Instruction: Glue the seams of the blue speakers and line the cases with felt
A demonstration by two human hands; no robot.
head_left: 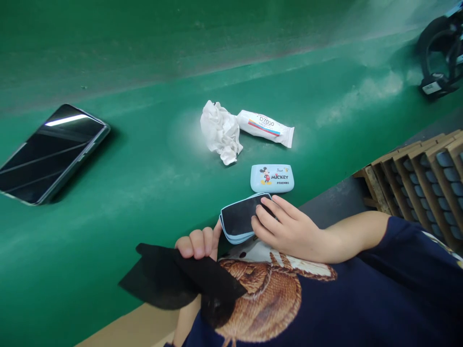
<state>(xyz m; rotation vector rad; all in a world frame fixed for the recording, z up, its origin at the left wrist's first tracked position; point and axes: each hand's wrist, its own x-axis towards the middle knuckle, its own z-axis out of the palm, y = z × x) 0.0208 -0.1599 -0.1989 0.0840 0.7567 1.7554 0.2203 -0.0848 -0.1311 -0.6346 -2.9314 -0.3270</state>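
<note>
Black fabric [181,277] (limp), left hand [197,243] gripping

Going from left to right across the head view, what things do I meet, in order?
Phone → black cloth → crumpled tissue → tube → cardboard tray

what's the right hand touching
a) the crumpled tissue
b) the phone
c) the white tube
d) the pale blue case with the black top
D: the right hand rests its fingers on the black top of the pale blue case, while the left hand holds a black cloth.
</note>
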